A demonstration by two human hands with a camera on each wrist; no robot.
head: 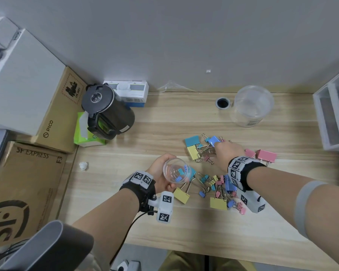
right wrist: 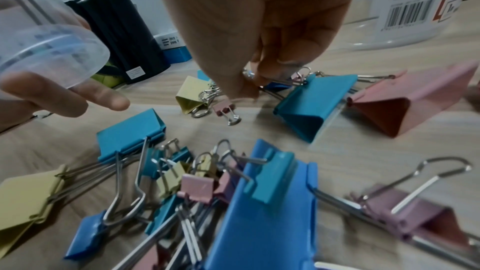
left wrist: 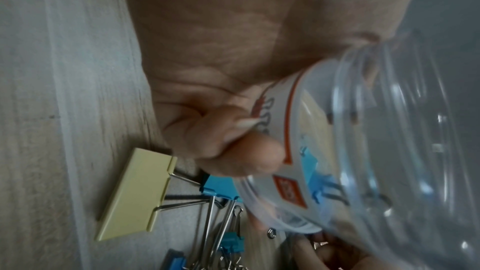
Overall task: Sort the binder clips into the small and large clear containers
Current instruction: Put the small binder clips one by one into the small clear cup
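Pale wooden desk (head: 164, 122): a small clear plastic cup (head: 175, 171) is gripped by the left hand (head: 160, 173), wire handles of tangled coloured binder clips (head: 204, 149) at two o'clock are pinched by the right hand (head: 226, 153), so linked neighbours may be dragged along, while the large clear tub (head: 252, 106) stands empty.

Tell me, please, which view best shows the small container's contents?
The head view: it looks into the small container, showing a few blue clips. The left wrist view shows its labelled wall with clips blurred behind; the right wrist view only its blurry base.
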